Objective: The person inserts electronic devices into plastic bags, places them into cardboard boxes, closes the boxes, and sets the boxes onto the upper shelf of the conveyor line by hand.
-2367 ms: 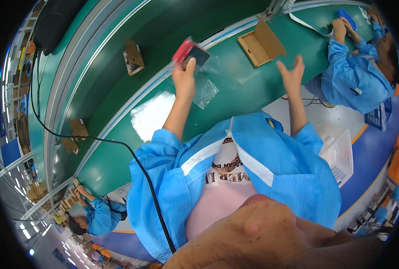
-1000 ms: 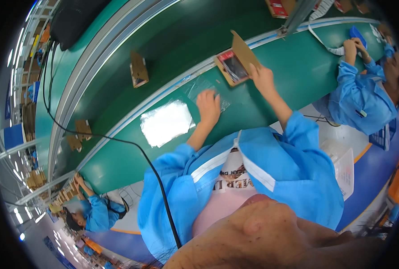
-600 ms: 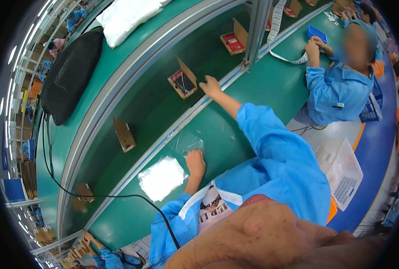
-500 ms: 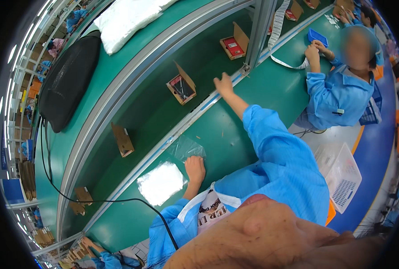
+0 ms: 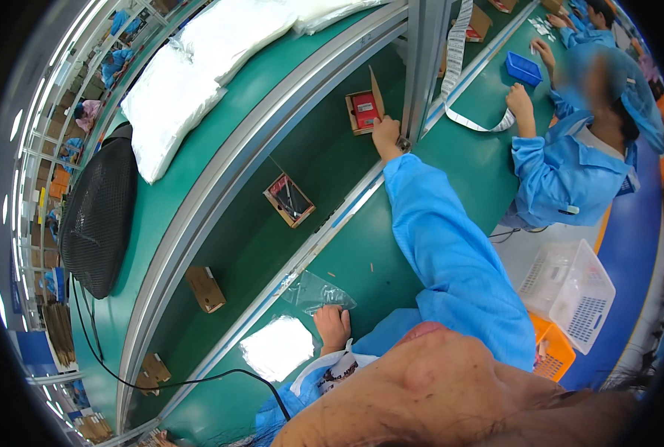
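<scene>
My right hand [image 5: 386, 135] reaches far across the belt's near rail, its fingers closed at the near right edge of an open small cardboard box [image 5: 357, 127]. A red item [image 5: 365, 112] lies inside this box, and its lid stands up. My left hand [image 5: 333, 325] rests on the green table, fingers bent onto the edge of a clear plastic bag [image 5: 313, 292]. Just left of that hand lies a stack of white bags or sheets [image 5: 278, 349]. Another open box [image 5: 290, 200], holding dark and red items, sits on the belt between my hands.
More brown boxes [image 5: 205, 289] sit along the green belt. A metal post [image 5: 427, 63] rises beside my right hand, near a hanging label strip [image 5: 459, 59]. A co-worker [image 5: 563, 171] sits at right by a blue tray [image 5: 523, 68]. A black cable [image 5: 198, 381] crosses the left side.
My right hand has moved from above the rail to the box with the red item and closed on its edge. My left hand stays at the plastic bag. The view has shifted.
</scene>
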Tool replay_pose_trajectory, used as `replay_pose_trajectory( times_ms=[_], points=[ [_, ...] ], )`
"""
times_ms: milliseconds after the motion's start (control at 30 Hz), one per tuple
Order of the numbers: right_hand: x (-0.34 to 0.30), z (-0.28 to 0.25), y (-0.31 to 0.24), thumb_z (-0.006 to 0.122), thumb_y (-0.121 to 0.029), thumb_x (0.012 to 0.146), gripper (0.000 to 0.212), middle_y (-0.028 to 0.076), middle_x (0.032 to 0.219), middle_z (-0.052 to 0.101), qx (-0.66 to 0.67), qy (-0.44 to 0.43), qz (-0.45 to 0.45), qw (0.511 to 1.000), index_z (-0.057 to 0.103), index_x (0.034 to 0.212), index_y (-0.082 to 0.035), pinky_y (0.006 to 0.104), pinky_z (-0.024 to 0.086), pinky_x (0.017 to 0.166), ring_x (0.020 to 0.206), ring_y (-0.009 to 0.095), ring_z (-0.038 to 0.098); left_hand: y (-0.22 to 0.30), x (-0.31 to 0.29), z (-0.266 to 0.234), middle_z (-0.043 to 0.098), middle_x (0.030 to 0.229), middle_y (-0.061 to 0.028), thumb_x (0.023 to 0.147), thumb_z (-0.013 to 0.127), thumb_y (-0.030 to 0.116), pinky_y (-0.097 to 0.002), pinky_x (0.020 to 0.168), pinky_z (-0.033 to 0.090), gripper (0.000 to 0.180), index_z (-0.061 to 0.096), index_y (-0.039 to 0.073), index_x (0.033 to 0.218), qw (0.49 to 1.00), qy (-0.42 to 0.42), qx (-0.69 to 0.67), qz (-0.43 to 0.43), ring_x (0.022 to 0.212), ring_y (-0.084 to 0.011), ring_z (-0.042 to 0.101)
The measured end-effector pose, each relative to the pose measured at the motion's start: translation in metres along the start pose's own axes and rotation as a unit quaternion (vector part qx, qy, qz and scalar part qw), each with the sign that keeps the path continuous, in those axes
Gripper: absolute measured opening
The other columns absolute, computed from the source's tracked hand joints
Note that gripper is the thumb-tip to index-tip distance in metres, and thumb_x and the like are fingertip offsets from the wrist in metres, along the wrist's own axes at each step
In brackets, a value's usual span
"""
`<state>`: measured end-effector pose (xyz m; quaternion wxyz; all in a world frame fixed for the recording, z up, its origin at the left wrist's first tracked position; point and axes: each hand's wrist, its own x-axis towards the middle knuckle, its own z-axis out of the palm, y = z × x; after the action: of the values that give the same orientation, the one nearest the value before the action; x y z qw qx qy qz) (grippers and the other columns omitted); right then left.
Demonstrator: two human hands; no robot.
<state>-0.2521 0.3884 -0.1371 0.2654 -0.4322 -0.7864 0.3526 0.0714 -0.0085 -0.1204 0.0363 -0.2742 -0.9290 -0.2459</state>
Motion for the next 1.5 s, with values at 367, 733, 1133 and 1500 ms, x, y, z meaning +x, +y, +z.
replay_pose_trajectory(
  times_ms=[367,733,1133,1500],
  points=[
    [-0.152,-0.114,0.018,0.048,-0.024,0.093,0.034,0.011,0.106,0.059,0.438,-0.45,0.236,0.742,0.046,0.119,-0.001,0.0281,0.057,0.063,0.086,0.02,0.062,-0.007,-0.017,-0.003,0.053,0.089,-0.013,0.077,0.057,0.006,-0.0424,0.073,0.037,0.014,0.054,0.004,0.091,0.999,-0.015,0.031,0.007,0.082,-0.0312,0.049],
    [-0.238,-0.223,0.08,0.052,-0.001,0.075,0.05,0.018,0.099,0.054,0.006,-0.254,-0.318,0.913,0.046,0.124,-0.002,0.0396,0.051,0.07,0.089,0.031,0.058,0.025,-0.01,-0.007,0.053,0.089,-0.0188,0.081,0.055,0.012,-0.0443,0.074,0.04,0.015,0.058,0.0,0.09,1.0,0.01,-0.002,-0.022,0.085,-0.0362,0.05],
    [-0.275,-0.237,0.063,0.058,-0.015,0.076,0.052,0.01,0.117,0.049,-0.197,-0.16,-0.516,0.818,0.049,0.127,-0.017,0.0382,0.045,0.077,0.095,0.026,0.052,0.014,-0.027,-0.008,0.051,0.086,-0.0116,0.078,0.06,0.014,-0.042,0.069,0.038,0.011,0.057,0.006,0.083,0.996,0.063,-0.004,-0.061,0.08,-0.0317,0.048],
    [-0.224,-0.27,0.076,0.054,-0.039,0.087,0.038,0.011,0.054,0.058,-0.219,-0.559,0.05,0.798,0.057,0.087,-0.001,0.0353,0.05,0.053,0.063,0.027,0.063,-0.002,-0.027,0.009,0.052,0.082,-0.0131,0.076,0.061,0.013,-0.0417,0.067,0.04,0.012,0.054,0.004,0.082,0.997,0.035,0.016,-0.07,0.079,-0.0307,0.051]
  ],
)
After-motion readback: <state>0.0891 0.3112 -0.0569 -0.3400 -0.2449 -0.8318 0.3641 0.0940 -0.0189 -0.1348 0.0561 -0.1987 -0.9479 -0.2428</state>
